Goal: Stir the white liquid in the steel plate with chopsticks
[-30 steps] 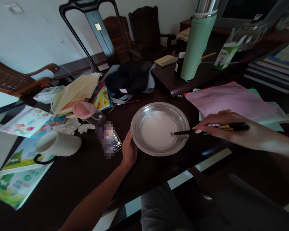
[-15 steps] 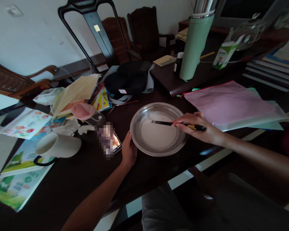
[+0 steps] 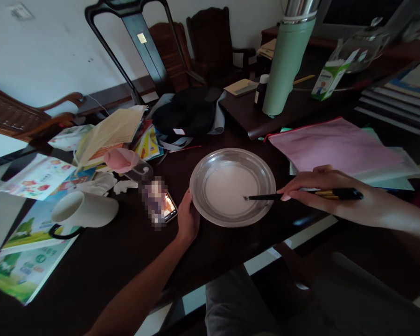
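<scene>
Right hand (image 3: 336, 211): closed round the chopsticks (image 3: 264, 197), tips inside the bowl (image 3: 231, 221).
Left hand (image 3: 189, 217): thumb at the rim, fingers hidden; I can't tell its grip.
Bowl: on the counter (image 3: 119, 252), between both hands.
Phone (image 3: 171, 210): just beside the left hand.

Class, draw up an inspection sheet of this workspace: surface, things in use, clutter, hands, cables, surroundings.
Surface: dark, glossy table.
Things in use: metal basin, whitish inside; dark chopsticks, tips over that whitish area.
Clutter: lit phone, white mug, pink-topped cup, books, black bag, pink pouch, green flask.
Hands: left hand touches the basin's rim, fingers partly hidden; right hand grips the chopsticks.
Cables: thin pale cord near the wall; none seen beside the basin.
Surroundings: wooden chairs, pale wall.
</scene>
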`<state>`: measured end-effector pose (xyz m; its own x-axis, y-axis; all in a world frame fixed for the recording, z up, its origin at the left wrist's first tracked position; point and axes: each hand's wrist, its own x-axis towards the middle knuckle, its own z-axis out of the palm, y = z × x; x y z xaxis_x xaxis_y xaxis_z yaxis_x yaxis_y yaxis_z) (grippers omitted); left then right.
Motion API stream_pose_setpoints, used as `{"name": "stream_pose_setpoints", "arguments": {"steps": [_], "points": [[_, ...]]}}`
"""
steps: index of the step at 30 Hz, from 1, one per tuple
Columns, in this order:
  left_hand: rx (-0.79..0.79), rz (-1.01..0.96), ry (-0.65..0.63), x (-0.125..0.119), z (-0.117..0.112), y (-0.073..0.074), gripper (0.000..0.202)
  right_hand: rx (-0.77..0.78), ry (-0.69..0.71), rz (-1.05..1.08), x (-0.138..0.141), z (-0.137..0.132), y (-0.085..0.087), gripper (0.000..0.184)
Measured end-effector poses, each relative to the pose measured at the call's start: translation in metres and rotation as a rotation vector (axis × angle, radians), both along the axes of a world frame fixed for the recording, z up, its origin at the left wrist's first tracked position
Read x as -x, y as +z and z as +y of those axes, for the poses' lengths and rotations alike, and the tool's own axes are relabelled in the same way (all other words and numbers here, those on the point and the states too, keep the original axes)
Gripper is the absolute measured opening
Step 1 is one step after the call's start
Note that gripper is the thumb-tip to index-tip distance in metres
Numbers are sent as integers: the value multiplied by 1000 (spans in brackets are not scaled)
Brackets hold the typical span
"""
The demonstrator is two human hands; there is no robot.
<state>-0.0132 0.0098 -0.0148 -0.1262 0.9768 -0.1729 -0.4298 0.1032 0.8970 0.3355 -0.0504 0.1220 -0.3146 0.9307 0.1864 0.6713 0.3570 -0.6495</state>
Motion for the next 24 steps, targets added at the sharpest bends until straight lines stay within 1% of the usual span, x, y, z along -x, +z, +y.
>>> {"name": "stream_pose_setpoints", "arguments": {"steps": [3, 4, 6, 8, 10, 12, 13, 15, 18, 21, 24], "points": [[0, 8, -9, 0, 0, 0, 37, 82, 89, 21, 12, 7, 4, 30], [1, 10, -10, 0, 0, 0, 37, 100, 111, 26, 17, 10, 2, 30], [-1, 11, -18, 0, 0, 1, 37, 107, 143, 44, 27, 18, -6, 30], [-8, 12, -26, 1, 0, 1, 36, 72, 159, 67, 36, 25, -20, 29], [-10, 10, -28, 1, 0, 1, 35, 13, 144, 73, 44, 33, -32, 27], [-8, 5, -21, 1, 0, 1, 35, -40, 108, 55, 47, 39, -39, 24], [-5, 1, -16, 1, 0, 1, 35, -61, 85, 44, 46, 42, -40, 23], [0, -8, -8, 1, 0, 0, 35, -100, 41, 31, 41, 44, -35, 22], [7, -12, -5, 1, 0, 0, 35, -135, -17, 7, 24, 41, -20, 24], [-3, -8, 1, 1, 0, 0, 35, -103, -48, -64, 2, 32, -5, 29], [-8, -8, 5, 0, 0, 1, 36, -31, -23, -85, -9, 22, 7, 41]]}}
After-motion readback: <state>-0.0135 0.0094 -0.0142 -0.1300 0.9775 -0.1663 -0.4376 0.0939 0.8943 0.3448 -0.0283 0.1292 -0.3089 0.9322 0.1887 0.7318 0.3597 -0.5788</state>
